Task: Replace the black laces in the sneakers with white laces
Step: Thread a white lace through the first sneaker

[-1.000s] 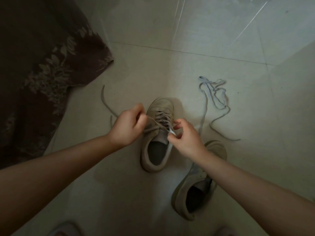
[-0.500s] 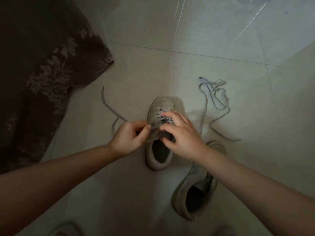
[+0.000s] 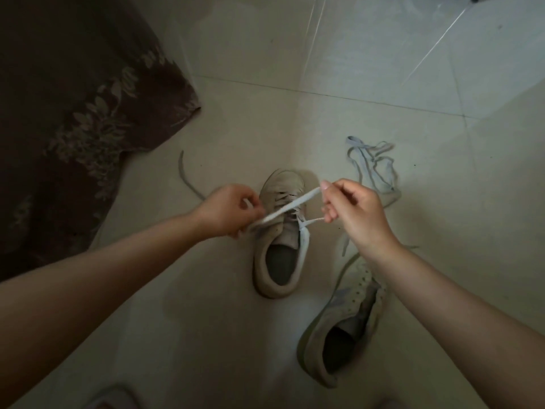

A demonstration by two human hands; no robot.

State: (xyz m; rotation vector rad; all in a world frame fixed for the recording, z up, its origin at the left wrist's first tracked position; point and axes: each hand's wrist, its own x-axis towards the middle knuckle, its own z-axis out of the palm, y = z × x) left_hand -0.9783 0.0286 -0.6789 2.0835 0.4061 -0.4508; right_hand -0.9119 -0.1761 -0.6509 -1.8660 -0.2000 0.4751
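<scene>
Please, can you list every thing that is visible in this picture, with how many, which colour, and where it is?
upright sneaker: 1, off-white, floor centre, toe pointing away, partly laced
white lace: 1, white, threaded in the upright sneaker, stretched between both hands
second sneaker: 1, off-white, lying tilted on the floor to the right and nearer, no lace visible in it
loose lace: 1, pale grey-white, in a tangle on the floor behind the right hand
dark lace end: 1, grey-dark, on the floor beyond the left hand
patterned cloth: 1, dark brown with pale leaf print, left side
tiled floor: 1, pale beige-grey, everywhere beneath
left hand: 1, pinches the white lace
right hand: 1, pinches the white lace, raised over the upright sneaker's right side
</scene>
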